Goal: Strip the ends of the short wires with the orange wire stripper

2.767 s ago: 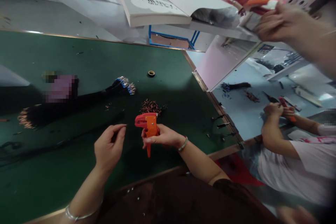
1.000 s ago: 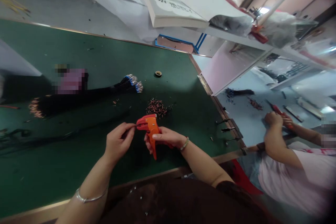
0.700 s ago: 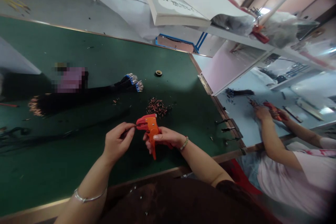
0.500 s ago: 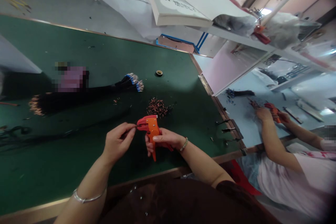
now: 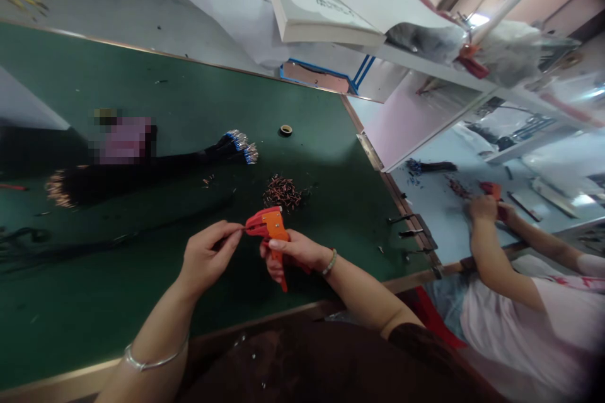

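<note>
"Green counter [image 5: 113, 308] beneath both hands. Where's the stripper [image 5: 273, 221]?"

"Inside the right hand [image 5: 297, 252], whose fingers curl round its grip, thumb across the top."

"And the left hand [image 5: 208, 258]?"

"Just beside the nose, thumb and forefinger pressed together, pinching what looks like a thin dark wire [image 5: 244, 228]. How deep the tip sits, I can't tell."

"How would you do this well?"

"I'd hold the wire straight into the nose, fingertips clear of the jaws, then squeeze smoothly without twisting."

"Which way does the stripper point?"

"Nose leftward, at the left hand. Its grip drops from the head toward the wearer, so its long axis runs crosswise to the nose."

"Anything farther off?"

"Scraps [image 5: 282, 193] beyond the right hand. Beyond the left, the bundle [image 5: 127, 176] stretches left to right, coppery ends leftmost, silvery ends rightmost."
</note>
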